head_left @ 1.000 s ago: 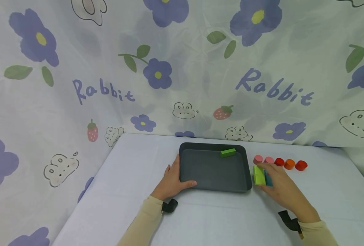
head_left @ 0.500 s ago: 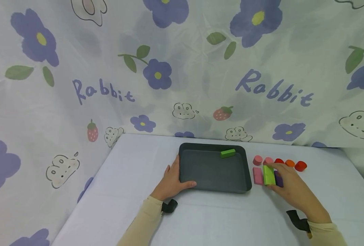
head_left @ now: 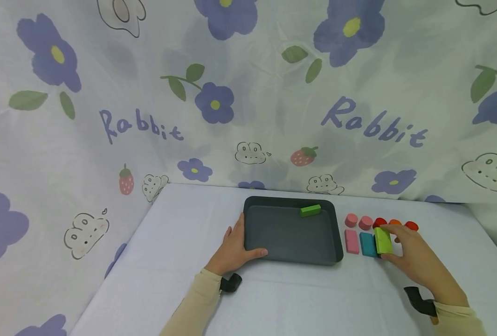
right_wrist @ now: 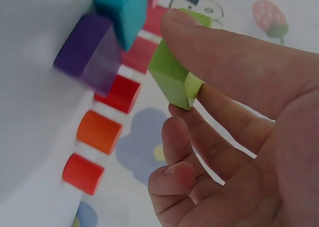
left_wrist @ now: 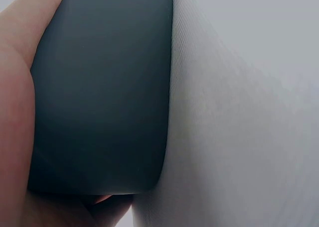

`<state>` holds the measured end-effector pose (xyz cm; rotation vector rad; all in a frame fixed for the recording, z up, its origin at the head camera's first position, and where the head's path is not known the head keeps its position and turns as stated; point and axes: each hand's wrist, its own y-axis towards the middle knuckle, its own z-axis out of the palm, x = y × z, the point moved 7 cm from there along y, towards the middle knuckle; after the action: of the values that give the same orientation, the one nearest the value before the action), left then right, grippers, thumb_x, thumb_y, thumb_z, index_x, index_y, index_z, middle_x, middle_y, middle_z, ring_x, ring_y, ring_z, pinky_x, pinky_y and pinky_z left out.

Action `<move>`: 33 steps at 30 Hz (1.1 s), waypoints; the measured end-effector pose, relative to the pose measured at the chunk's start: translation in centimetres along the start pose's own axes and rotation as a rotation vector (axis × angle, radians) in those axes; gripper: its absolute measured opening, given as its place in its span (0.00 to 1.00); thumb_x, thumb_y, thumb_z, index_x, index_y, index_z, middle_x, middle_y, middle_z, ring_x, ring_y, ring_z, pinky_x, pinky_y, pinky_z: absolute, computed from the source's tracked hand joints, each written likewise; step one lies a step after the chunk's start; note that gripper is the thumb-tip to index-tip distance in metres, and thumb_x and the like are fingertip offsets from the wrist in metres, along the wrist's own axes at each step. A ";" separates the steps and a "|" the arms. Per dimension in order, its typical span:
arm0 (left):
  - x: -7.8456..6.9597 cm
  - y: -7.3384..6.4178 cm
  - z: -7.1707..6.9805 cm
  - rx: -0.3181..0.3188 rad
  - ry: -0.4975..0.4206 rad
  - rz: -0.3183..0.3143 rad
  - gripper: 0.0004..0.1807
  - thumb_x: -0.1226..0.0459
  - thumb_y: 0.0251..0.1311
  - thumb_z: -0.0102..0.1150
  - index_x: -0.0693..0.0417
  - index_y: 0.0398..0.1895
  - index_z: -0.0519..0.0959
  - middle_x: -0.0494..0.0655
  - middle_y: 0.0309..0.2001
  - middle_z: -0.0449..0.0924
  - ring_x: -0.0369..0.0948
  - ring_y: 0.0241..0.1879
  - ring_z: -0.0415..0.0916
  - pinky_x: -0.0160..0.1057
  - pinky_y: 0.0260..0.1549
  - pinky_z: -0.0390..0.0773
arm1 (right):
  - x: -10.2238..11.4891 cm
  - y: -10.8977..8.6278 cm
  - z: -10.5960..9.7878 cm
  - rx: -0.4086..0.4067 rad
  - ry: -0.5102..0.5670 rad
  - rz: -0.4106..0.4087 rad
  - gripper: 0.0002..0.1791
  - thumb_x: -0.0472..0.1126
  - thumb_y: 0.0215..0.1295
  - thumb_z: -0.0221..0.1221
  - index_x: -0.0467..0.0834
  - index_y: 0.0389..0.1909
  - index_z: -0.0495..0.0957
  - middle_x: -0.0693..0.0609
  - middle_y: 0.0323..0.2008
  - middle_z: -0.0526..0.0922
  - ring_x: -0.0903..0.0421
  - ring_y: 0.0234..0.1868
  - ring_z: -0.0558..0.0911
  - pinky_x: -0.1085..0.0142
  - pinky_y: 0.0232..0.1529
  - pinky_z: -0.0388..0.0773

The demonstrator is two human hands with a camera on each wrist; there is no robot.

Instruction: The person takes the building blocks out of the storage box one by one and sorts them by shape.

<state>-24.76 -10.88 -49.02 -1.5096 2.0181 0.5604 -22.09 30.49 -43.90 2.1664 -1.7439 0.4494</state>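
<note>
My left hand (head_left: 231, 247) rests at the front left corner of the dark grey tray (head_left: 279, 238), its thumb along the front side and its straight fingers against the left side. In the left wrist view the tray's outer wall (left_wrist: 104, 87) fills much of the picture. My right hand (head_left: 420, 259) pinches a light green block (right_wrist: 172, 70) between thumb and fingertips. In the head view that block largely hides a purple block (right_wrist: 89, 53). Left of it stand a teal block (head_left: 368, 245) and a pink block (head_left: 351, 241). Inside the tray, near its far right corner, lies a green block (head_left: 310, 211).
Behind the blocks runs a row of short cylinders: two pink, including one (head_left: 351, 220) at the left end, then red, orange (right_wrist: 99, 131) and red (right_wrist: 83, 173). White cloth covers the table (head_left: 290, 298). A patterned curtain (head_left: 248, 107) hangs along the back.
My right hand has moved rightward with the light green block, from beside the tray past the pink and teal blocks, which now show. The left hand and tray have stayed in place.
</note>
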 end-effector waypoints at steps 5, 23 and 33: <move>-0.2 -0.1 -0.1 -0.009 -0.006 0.012 0.70 0.35 0.53 0.67 0.63 0.80 0.33 0.56 0.81 0.37 0.49 0.79 0.42 0.55 0.76 0.36 | -1.3 0.1 -0.1 0.012 -0.012 0.030 0.40 0.36 0.50 0.76 0.30 0.63 0.69 0.29 0.53 0.76 0.35 0.47 0.75 0.40 0.43 0.82; -0.1 0.0 0.1 -0.011 0.001 0.009 0.71 0.33 0.53 0.66 0.62 0.80 0.32 0.56 0.81 0.36 0.49 0.79 0.41 0.54 0.76 0.36 | -4.2 0.2 0.1 0.029 -0.078 0.079 0.40 0.33 0.50 0.75 0.25 0.62 0.66 0.24 0.52 0.73 0.31 0.45 0.75 0.36 0.43 0.79; 0.1 0.0 0.3 -0.003 0.008 -0.003 0.72 0.33 0.52 0.66 0.61 0.80 0.31 0.54 0.81 0.35 0.48 0.79 0.40 0.53 0.76 0.35 | -5.6 0.3 1.4 0.083 -0.078 0.094 0.40 0.33 0.51 0.74 0.25 0.63 0.65 0.22 0.57 0.68 0.32 0.45 0.75 0.34 0.46 0.77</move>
<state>-24.72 -10.82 -49.33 -1.5190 2.0220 0.5570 -23.48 34.72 -47.59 2.1921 -1.9072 0.4742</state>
